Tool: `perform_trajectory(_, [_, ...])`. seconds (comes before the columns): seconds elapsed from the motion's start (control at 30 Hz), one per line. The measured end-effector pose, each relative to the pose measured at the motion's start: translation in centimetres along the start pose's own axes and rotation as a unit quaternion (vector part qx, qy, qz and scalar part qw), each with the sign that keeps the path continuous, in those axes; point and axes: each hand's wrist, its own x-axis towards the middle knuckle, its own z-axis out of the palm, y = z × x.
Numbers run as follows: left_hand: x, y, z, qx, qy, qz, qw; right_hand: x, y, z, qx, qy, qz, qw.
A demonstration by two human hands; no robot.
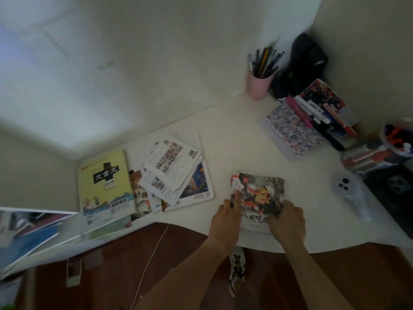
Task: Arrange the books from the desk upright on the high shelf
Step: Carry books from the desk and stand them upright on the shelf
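A small stack of picture books (259, 193) with a red cartoon cover lies near the front edge of the white desk (234, 139). My left hand (225, 217) grips its left side, thumb on the cover. My right hand (288, 220) holds its right near corner. A yellow textbook (105, 182) lies at the desk's left end. Beside it sits a loose pile of thin booklets and a 2023 calendar (176, 171). The high shelf is not in view.
A pink pen cup (259, 83) and a black object (306, 61) stand in the back corner. A patterned box with pens (297, 128), a jar (400, 137), a white device (348, 189) and a dark phone (395, 193) fill the right side. More books lie low left (29, 233).
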Motion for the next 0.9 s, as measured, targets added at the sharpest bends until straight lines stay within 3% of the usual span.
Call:
perform_trajectory(0.07, [-0.9,-1.4,-1.0,-0.037,-0.008,0.010,0.999,-1.3,-1.4,0.0,-0.009,0.047,-0.020,0.999])
perform_trajectory(0.17, [-3.1,-5.4,-3.0,-0.093,0.033,-0.028,0.995,-3.9,-5.1,1.2,0.020,0.101,-0.122,0.987])
perform_trajectory(0.33, [-9.5,-16.4,-6.4,-0.141,0.187,-0.166,0.958,-8.5,-14.4,7.0,0.075,-0.014,-0.277,0.958])
perform_trajectory(0.43, [-15.3,-23.2,-8.1,-0.185,0.256,-0.263,0.912,-13.7,-20.5,10.8,0.068,-0.077,-0.389,0.916])
perform_trajectory(0.53, [-21.6,-28.7,-9.5,-0.222,0.345,-0.313,0.857,-21.1,-26.3,14.2,0.044,-0.111,-0.486,0.866])
perform_trajectory(0.67, [-29.0,-35.5,-11.5,-0.238,0.413,-0.378,0.794,-31.6,-33.0,18.5,0.097,-0.139,-0.574,0.801])
perform_trajectory(0.8, [-35.6,-42.8,-13.8,-0.261,0.488,-0.398,0.732,-40.8,-38.7,21.6,0.155,-0.114,-0.625,0.757])
perform_trajectory(0.9, [-39.3,-47.8,-15.7,-0.343,0.539,-0.381,0.668,-45.6,-42.1,22.3,0.180,-0.057,-0.648,0.737])
